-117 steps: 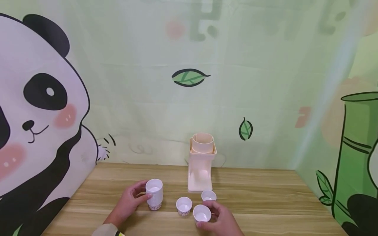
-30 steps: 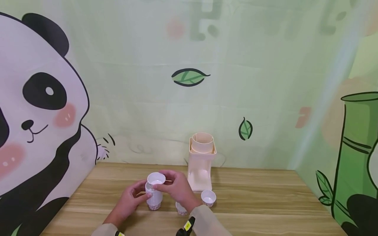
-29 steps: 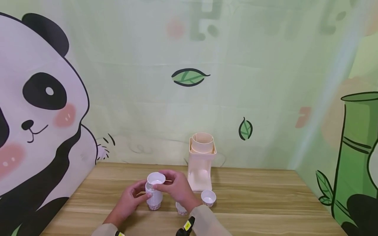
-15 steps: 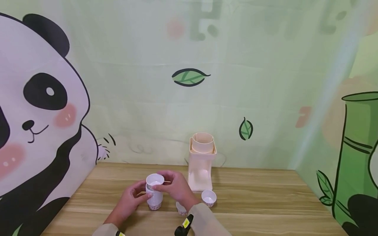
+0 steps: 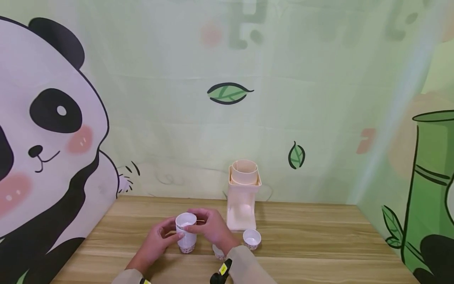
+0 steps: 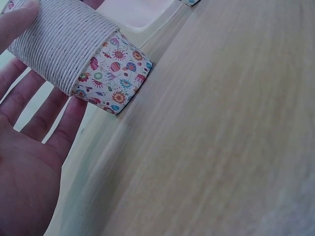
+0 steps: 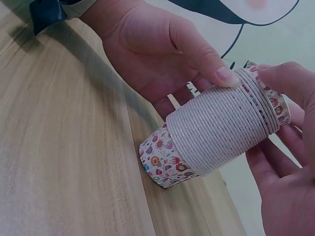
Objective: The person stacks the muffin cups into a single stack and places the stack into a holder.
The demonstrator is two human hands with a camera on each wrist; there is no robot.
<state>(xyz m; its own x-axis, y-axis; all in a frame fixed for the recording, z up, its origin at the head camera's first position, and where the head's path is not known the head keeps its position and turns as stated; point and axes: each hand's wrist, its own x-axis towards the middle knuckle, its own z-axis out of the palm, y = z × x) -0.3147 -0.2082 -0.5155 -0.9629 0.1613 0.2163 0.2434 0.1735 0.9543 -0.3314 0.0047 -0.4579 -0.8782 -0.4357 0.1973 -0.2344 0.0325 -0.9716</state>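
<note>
A tall stack of nested paper cups (image 5: 188, 240) stands on the table, white inside and printed with flowers outside. My left hand (image 5: 157, 238) holds its side between thumb and fingers. The right wrist view shows many rims of the stack (image 7: 216, 130) pressed close together. At the top, my right hand (image 5: 214, 228) pinches the uppermost cup (image 7: 278, 105), whose lower part sits inside the stack. One loose paper cup (image 5: 252, 238) stands upright to the right. Another cup (image 5: 219, 253) is mostly hidden behind my right wrist.
A pale pink plastic holder (image 5: 242, 205) with a round tube in its top stands behind the cups, near the back edge of the wooden table (image 5: 312, 240). A printed cloth backdrop (image 5: 170, 130) with a panda and bamboo rises behind.
My right hand has brought a cup from the right onto the stack, and over the last second lowered it into the top. My left hand has kept its hold.
</note>
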